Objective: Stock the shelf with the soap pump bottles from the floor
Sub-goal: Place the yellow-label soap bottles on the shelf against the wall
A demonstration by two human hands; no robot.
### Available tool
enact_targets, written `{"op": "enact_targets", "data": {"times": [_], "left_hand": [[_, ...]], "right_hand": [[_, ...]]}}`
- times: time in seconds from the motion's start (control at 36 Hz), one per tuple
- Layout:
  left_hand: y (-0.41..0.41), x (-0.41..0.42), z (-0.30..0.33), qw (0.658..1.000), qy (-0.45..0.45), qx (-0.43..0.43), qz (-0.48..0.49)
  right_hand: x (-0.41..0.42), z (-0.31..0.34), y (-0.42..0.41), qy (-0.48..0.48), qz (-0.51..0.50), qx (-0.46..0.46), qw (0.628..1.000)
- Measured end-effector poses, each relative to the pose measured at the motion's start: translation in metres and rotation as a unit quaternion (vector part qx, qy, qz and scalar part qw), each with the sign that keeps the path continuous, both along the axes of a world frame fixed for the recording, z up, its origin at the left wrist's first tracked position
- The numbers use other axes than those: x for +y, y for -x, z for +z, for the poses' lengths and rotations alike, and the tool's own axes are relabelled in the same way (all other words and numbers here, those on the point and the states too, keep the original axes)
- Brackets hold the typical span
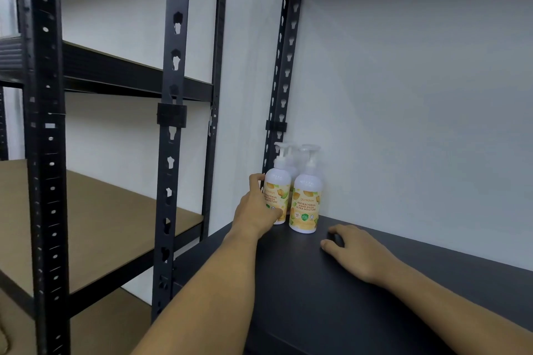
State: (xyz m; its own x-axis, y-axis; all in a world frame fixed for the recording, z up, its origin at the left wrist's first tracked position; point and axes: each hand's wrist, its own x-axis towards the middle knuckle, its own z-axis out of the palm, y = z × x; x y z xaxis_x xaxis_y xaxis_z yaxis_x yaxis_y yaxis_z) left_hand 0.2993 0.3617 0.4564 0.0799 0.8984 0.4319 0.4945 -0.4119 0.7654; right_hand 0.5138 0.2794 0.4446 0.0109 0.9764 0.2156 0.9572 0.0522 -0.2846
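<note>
To our left we see a second black metal rack (43, 153) whose slotted uprights (173, 135) carry tan board shelves (109, 228) at several heights, one of them low near the bottom left corner (95, 328). A black clip (171, 118) wraps one upright at mid-height. Behind everything runs a plain white wall (418, 101), lit evenly, showing between the posts as well.

White soap pump bottles (305, 202) with yellow-green labels stand on a black shelf (331, 297).
</note>
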Motion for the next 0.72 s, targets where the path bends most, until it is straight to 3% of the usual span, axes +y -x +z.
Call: {"op": "enact_targets", "data": {"times": [0.72], "left_hand": [[0.0002,-0.0078,0.0038,1.0,0.014,0.007,0.005]], "right_hand": [[-0.0051,0.0028,0.0032,0.002,-0.008,0.001,1.0]]}}
